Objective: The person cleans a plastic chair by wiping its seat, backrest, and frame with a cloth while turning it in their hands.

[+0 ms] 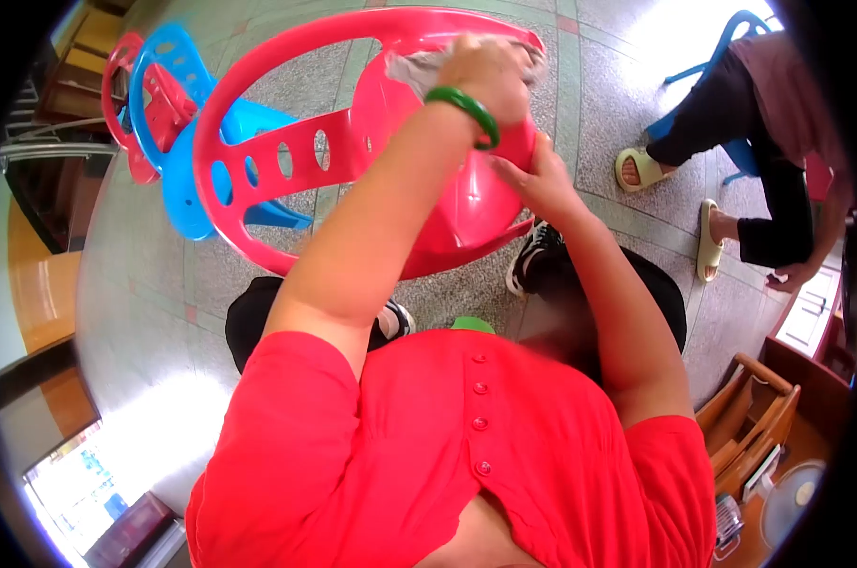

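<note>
A red chair (376,104) stood at twelve o'clock, placed near enough for both hands to work on it. Toward ten o'clock was a blue chair (187,194). The right hand (547,185), at one o'clock, touched the red chair's edge, perhaps for steadying it; its thumb lay apart, but how far the fingers closed I could not tell. The left hand (490,76), near twelve, had fingers bent over a greyish cloth (414,68), against the chair.

Left, blue chair (187,194) and far red chair (144,168) — right, person (764,142) in pale slippers (705,233).
</note>
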### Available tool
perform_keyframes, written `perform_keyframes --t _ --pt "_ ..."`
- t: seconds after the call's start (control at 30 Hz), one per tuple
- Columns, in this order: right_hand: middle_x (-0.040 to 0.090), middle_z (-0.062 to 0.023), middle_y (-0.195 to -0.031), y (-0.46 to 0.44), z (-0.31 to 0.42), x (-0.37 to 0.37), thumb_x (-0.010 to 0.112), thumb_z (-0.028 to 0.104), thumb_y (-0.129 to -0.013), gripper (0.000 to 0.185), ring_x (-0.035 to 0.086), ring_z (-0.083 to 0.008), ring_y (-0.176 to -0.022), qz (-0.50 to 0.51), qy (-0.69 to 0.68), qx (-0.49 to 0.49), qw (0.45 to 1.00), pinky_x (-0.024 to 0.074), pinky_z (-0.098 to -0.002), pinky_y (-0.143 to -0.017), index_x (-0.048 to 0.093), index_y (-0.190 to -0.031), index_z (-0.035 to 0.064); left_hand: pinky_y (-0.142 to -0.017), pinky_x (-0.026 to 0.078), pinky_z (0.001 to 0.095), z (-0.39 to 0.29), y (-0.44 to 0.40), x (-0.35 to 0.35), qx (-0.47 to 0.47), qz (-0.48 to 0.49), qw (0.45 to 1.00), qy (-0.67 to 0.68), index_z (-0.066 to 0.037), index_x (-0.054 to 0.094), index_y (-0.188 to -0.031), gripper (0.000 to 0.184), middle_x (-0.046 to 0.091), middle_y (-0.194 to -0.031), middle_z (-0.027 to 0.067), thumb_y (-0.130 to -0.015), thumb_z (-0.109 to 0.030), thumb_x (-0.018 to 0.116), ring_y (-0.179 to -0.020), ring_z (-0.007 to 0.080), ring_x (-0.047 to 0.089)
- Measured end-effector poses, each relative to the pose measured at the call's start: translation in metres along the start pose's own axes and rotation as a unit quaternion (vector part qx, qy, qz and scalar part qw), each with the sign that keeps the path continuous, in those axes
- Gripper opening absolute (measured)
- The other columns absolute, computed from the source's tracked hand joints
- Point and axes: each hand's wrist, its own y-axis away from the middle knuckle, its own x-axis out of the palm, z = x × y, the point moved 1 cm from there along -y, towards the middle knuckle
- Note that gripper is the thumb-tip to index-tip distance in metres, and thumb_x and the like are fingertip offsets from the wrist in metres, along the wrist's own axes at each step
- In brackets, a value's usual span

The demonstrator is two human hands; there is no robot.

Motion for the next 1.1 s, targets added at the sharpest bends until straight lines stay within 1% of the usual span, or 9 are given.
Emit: perform_keyframes --t 0.07,0.13,0.3,0.37,0.47,0.63,0.7,0.93,1.1 --pt "0.061 -0.0217 -0.102 -0.01 -0.021 0.003 0.07 0.034 -0.078 0.06 0.06 -0.0345 -0.097 0.003 0.006 0.042 0.999 0.0459 -0.0404 -0.084 0.044 -0.118 -0.0015 -0.093 0.041 0.0378 -0.038 0.023 0.009 0.017 0.001 1.0 0.014 -0.012 0.067 -0.095 0.026 0.065 -0.098 0.0102 -0.075 -0.01 0.051 -0.1 0.0359 0.054" --pt "0.061 -0.0175 -0.106 -0.031 -0.075 0.024 0.066 0.033 -0.08 0.057 0.058 -0.0345 -0.101 -0.061 0.08 -0.279 0.955 0.0446 -0.0392 -0.088 0.044 -0.123 0.0023 -0.091 0.043 0.0387 -0.057 0.044 0.03 0.039 0.004 0.998 0.057 -0.012 0.067 -0.097 0.028 0.065 -0.1 0.0108 -0.074 -0.01 0.051 -0.097 0.0367 0.054" --pt "0.062 -0.013 -0.107 -0.018 -0.069 0.026 0.064 0.03 -0.081 0.052 0.057 -0.0337 -0.104 -0.153 0.199 -0.392 0.885 0.0434 -0.0393 -0.091 0.047 -0.124 0.0057 -0.092 0.043 0.037 -0.053 0.051 0.022 0.011 0.071 0.977 0.203 -0.013 0.068 -0.096 0.029 0.064 -0.104 0.0109 -0.073 -0.009 0.051 -0.107 0.0284 0.054" --pt "0.063 -0.0092 -0.105 -0.017 -0.058 0.021 0.063 0.026 -0.081 0.046 0.059 -0.0276 -0.099 0.036 0.029 -0.181 0.982 0.0461 -0.0391 -0.087 0.05 -0.122 0.0082 -0.097 0.038 0.0347 -0.048 0.055 0.019 0.012 0.105 0.966 0.236 -0.012 0.067 -0.098 0.03 0.063 -0.108 0.0106 -0.073 -0.009 0.051 -0.114 0.0204 0.052" --pt "0.063 -0.0055 -0.105 0.015 -0.02 -0.01 0.064 0.019 -0.079 0.044 0.06 -0.0201 -0.096 0.221 -0.363 0.083 0.902 0.0482 -0.0363 -0.082 0.052 -0.12 0.0115 -0.097 0.036 0.0375 -0.041 0.069 0.036 0.13 -0.024 0.989 0.064 -0.009 0.063 -0.106 0.036 0.06 -0.114 0.0103 -0.072 -0.011 0.051 -0.112 0.0235 0.053" --pt "0.06 -0.0089 -0.112 0.017 -0.022 -0.018 0.056 0.01 -0.083 0.033 0.059 -0.0205 -0.1 0.235 -0.447 0.087 0.859 0.0484 -0.0409 -0.086 0.053 -0.116 0.0061 -0.095 0.037 0.0391 -0.05 0.083 0.01 0.121 0.058 0.991 -0.023 -0.009 0.058 -0.113 0.039 0.057 -0.119 0.0086 -0.075 -0.017 0.06 -0.108 0.0273 0.052" --pt "0.061 -0.0097 -0.107 0.005 -0.039 -0.012 0.051 0.012 -0.083 0.026 0.059 -0.0224 -0.097 0.342 -0.546 0.053 0.763 0.0477 -0.0451 -0.086 0.058 -0.106 0.0045 -0.092 0.039 0.0382 -0.046 0.099 0.013 0.097 -0.036 0.994 -0.028 -0.009 0.058 -0.111 0.037 0.056 -0.12 0.0078 -0.075 -0.015 0.063 -0.103 0.032 0.05" --pt "0.062 -0.0082 -0.099 0.024 -0.013 -0.014 0.05 0.017 -0.08 0.026 0.06 -0.0232 -0.09 0.357 -0.553 0.101 0.746 0.0514 -0.0431 -0.075 0.058 -0.101 0.0051 -0.088 0.041 0.0379 -0.044 0.144 0.017 0.108 -0.116 0.987 -0.025 -0.006 0.052 -0.117 0.049 0.052 -0.123 0.0093 -0.07 -0.01 0.064 -0.098 0.0315 0.049" --pt "0.06 -0.0028 -0.086 0.027 0.004 0.003 0.056 0.045 -0.086 0.045 0.056 -0.0141 -0.074 0.329 -0.493 0.16 0.789 0.052 -0.0376 -0.068 0.056 -0.113 0.0088 -0.082 0.044 0.0337 -0.039 0.183 0.014 0.145 -0.129 0.979 -0.068 -0.009 0.058 -0.114 0.043 0.052 -0.124 0.0042 -0.071 -0.01 0.062 -0.094 0.0248 0.05"
